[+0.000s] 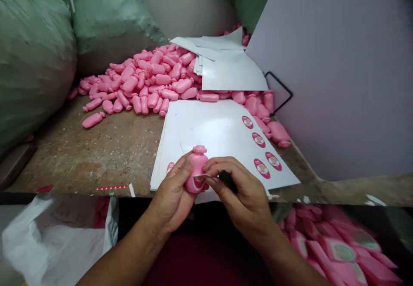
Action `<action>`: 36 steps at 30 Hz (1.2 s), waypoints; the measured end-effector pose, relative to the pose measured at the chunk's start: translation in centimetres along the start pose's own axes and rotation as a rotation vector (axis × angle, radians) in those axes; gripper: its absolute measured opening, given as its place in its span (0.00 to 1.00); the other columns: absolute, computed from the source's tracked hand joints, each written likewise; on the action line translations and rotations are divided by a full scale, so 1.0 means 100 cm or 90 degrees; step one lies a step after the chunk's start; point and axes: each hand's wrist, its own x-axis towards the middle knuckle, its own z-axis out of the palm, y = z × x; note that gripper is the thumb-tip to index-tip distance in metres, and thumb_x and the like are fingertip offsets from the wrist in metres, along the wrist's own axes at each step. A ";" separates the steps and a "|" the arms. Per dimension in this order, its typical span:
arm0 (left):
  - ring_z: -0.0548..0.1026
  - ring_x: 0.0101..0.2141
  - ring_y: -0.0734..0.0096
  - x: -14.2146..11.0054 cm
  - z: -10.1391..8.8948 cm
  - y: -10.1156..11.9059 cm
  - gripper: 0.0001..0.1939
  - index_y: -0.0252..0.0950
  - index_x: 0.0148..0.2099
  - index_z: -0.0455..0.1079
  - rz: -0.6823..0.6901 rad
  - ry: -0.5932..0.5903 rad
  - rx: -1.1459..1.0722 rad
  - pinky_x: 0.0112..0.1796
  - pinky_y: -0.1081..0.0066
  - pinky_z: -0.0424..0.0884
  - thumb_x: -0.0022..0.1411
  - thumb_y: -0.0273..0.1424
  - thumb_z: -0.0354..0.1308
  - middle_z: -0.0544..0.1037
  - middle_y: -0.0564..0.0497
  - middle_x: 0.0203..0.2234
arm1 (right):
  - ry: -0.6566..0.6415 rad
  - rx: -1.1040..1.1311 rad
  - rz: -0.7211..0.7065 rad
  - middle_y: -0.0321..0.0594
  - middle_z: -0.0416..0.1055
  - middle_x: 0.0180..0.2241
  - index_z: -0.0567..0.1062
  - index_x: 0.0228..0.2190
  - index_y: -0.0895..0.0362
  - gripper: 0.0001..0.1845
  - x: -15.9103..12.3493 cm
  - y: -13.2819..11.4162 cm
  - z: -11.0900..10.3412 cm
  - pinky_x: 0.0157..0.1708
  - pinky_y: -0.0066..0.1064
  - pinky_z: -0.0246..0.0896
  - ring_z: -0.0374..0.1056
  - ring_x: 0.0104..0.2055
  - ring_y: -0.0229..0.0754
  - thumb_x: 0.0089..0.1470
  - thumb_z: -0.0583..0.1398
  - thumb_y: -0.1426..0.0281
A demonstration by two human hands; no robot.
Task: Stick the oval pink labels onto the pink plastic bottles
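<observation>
My left hand [174, 195] is closed around a small pink plastic bottle [198, 161], held upright above the front of the sticker sheet. A dark pink label [197, 183] shows on the lower part of its body. My right hand [243, 191] is at the bottle's right side, its fingers closed on a black-handled tool [227, 181]. A thin pale strip by the thumb meets the label; whether it is a blade or the label's edge I cannot tell. Beneath both hands lies a white sticker sheet [209, 126] with several oval pink stickers [261, 168] along its right side.
Pink bottles are heaped [155, 79] at the back, partly under more white sheets [232, 70]. Green sacks [35, 57] stand at left, a pale panel [338, 79] at right. Below the worn tabletop [71, 148] are a white bag [58, 243] and labelled pink bottles [342, 251].
</observation>
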 end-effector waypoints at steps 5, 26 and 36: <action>0.69 0.31 0.80 0.002 -0.002 0.001 0.15 0.36 0.46 0.78 0.005 -0.009 0.006 0.34 0.81 0.70 0.59 0.38 0.67 0.72 0.52 0.34 | -0.001 -0.004 -0.020 0.33 0.74 0.37 0.72 0.37 0.51 0.10 -0.003 0.000 0.001 0.43 0.24 0.67 0.72 0.40 0.35 0.60 0.60 0.79; 0.74 0.35 0.74 0.013 -0.011 0.010 0.20 0.39 0.53 0.72 0.039 0.055 0.050 0.35 0.76 0.70 0.61 0.41 0.64 0.76 0.49 0.37 | 0.014 -0.034 -0.019 0.36 0.76 0.39 0.73 0.38 0.49 0.12 -0.017 -0.017 -0.006 0.40 0.30 0.70 0.74 0.40 0.40 0.58 0.60 0.80; 0.77 0.35 0.71 -0.004 -0.014 0.029 0.32 0.40 0.55 0.67 0.076 0.107 0.197 0.39 0.71 0.72 0.49 0.35 0.73 0.79 0.50 0.39 | -0.008 0.153 0.273 0.31 0.72 0.28 0.72 0.33 0.53 0.04 0.001 0.005 -0.008 0.31 0.28 0.64 0.68 0.30 0.37 0.57 0.64 0.68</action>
